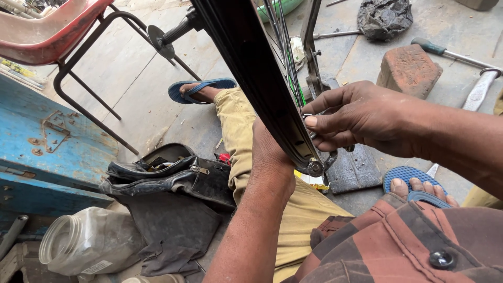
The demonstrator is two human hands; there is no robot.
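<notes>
— So where do we have our hands?

— Our right hand [361,118] is curled at the inner side of the black metal bicycle wheel rim [262,78], thumb and fingertips pinched on a small silvery ring-shaped part [309,126] where a spoke meets the rim. Our left hand [270,149] is behind the rim, its palm pressed to the outer side; we cannot tell how far its fingers are closed, since the rim hides them.

— And the rim itself?

— It runs tilted from the top middle down to our lap, above our khaki trouser leg [246,136], with thin spokes [285,47] fanning off on the right.

— What lies around us?

— A black leather bag [173,175] sits open just left of our leg, with a clear plastic jar [86,241] on its side near it. A blue wooden box [47,152] stands further left, under a red plastic chair [52,26]. A reddish brick [408,71] lies on the concrete to the right, near a hammer [450,52].
</notes>
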